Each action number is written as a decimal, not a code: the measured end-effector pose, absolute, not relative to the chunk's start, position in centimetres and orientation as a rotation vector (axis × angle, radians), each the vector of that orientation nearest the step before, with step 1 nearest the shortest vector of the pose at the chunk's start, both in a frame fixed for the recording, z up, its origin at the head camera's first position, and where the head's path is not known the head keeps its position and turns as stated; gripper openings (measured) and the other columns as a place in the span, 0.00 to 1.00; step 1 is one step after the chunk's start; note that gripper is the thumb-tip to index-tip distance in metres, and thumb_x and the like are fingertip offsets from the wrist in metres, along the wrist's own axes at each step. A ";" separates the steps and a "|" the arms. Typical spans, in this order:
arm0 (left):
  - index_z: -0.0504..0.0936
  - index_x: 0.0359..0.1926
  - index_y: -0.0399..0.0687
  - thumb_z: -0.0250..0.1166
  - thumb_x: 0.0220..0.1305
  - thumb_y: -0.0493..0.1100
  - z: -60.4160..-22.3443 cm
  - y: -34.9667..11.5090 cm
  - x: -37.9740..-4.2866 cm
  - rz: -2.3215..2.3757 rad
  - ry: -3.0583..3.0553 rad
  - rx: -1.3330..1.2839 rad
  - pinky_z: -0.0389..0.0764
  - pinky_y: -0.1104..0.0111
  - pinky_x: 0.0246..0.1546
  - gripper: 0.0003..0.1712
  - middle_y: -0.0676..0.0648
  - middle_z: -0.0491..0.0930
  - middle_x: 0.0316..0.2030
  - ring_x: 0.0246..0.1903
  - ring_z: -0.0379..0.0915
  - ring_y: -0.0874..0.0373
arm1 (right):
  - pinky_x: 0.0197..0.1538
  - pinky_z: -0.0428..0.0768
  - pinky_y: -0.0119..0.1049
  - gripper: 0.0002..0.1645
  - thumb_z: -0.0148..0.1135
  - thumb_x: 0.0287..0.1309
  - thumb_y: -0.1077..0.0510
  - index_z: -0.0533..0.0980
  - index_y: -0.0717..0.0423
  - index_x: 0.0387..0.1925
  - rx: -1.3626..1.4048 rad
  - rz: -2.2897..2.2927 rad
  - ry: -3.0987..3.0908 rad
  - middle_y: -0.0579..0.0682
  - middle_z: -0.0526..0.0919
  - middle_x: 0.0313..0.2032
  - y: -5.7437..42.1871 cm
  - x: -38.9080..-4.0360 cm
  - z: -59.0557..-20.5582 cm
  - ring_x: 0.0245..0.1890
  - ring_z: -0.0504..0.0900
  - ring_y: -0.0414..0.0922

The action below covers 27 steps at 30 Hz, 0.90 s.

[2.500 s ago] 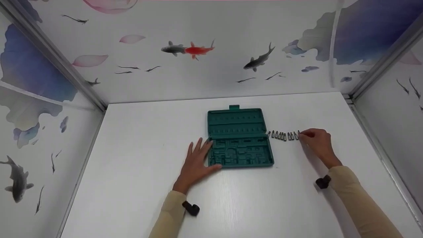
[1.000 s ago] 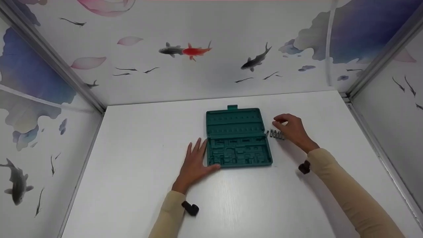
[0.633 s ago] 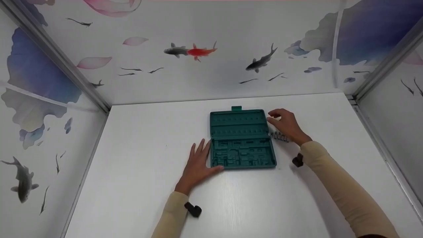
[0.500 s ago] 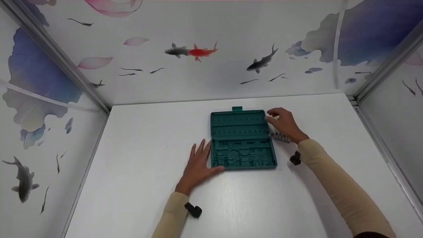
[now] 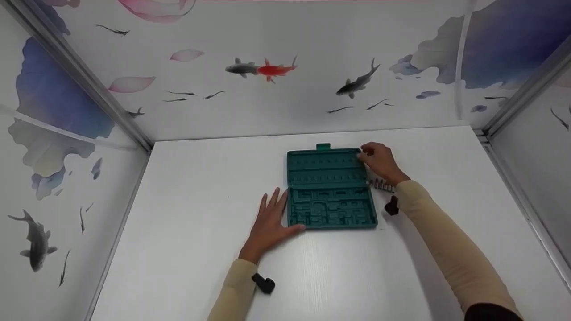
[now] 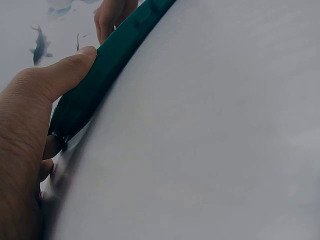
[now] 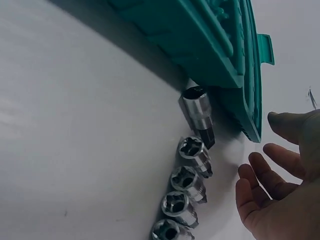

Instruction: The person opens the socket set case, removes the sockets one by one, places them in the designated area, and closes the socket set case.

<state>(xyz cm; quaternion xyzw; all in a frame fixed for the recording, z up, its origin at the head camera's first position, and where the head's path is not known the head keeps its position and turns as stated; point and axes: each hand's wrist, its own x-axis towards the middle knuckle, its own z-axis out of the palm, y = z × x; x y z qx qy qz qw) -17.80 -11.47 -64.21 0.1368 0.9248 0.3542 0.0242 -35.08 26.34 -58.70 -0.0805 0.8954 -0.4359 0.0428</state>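
Observation:
A green plastic tool case (image 5: 328,167) lies unfolded on the white table, its moulded compartments facing up. My left hand (image 5: 267,225) rests at the case's near left corner, fingers straight along the left side. In the left wrist view its thumb (image 6: 75,70) touches the case edge. By the lid's far right corner is my right hand (image 5: 379,160), thumb and index finger close to the rim. The right wrist view shows that hand's fingers (image 7: 267,175) loosely spread and holding nothing. Metal bit sockets (image 5: 383,185) stand in a row right of the case, partly hidden by the right arm.
One bit socket (image 7: 197,107) leans nearest the case, its flat tip showing. Several others (image 7: 187,177) line up beside it. Printed panels (image 5: 308,102) with fish enclose the table (image 5: 200,187) at the back and sides.
My right hand has left the right end of the socket row and moved left and away, to the lid's far right corner. My left hand stays at the case.

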 end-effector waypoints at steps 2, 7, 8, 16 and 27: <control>0.52 0.90 0.56 0.67 0.62 0.84 -64.2 -11.5 -17.8 1.100 2.861 0.422 0.49 0.37 0.84 0.69 0.45 0.45 0.89 0.88 0.30 0.35 | 0.66 0.78 0.60 0.26 0.60 0.82 0.59 0.75 0.73 0.70 -0.244 -1.313 2.741 0.70 0.80 0.62 26.3 -35.3 -58.9 0.61 0.78 0.62; 0.52 0.91 0.56 0.67 0.62 0.84 -64.2 -11.4 -17.9 1.107 2.862 0.417 0.49 0.37 0.84 0.69 0.45 0.45 0.89 0.88 0.31 0.36 | 0.66 0.78 0.60 0.25 0.58 0.83 0.61 0.75 0.74 0.70 -0.225 -1.270 2.730 0.71 0.81 0.61 26.2 -35.5 -59.0 0.60 0.79 0.62; 0.52 0.91 0.56 0.67 0.62 0.85 -64.2 -11.4 -17.8 1.105 2.862 0.416 0.48 0.37 0.84 0.69 0.45 0.45 0.89 0.88 0.31 0.36 | 0.67 0.78 0.61 0.25 0.57 0.83 0.61 0.75 0.74 0.70 -0.217 -1.268 2.722 0.71 0.81 0.62 26.2 -35.5 -58.9 0.61 0.79 0.62; 0.51 0.91 0.58 0.67 0.62 0.83 -64.2 -11.3 -17.8 1.102 2.856 0.419 0.49 0.37 0.83 0.68 0.47 0.44 0.90 0.88 0.30 0.37 | 0.69 0.77 0.62 0.24 0.55 0.83 0.63 0.75 0.74 0.70 -0.186 -1.291 2.729 0.71 0.79 0.65 26.0 -35.4 -57.7 0.64 0.78 0.63; 0.51 0.91 0.57 0.67 0.62 0.84 -64.1 -11.4 -17.8 1.089 2.844 0.390 0.49 0.37 0.83 0.69 0.47 0.43 0.90 0.88 0.30 0.37 | 0.65 0.76 0.59 0.20 0.59 0.80 0.67 0.79 0.74 0.66 -0.312 -1.394 2.866 0.71 0.82 0.61 25.6 -33.8 -55.2 0.61 0.78 0.63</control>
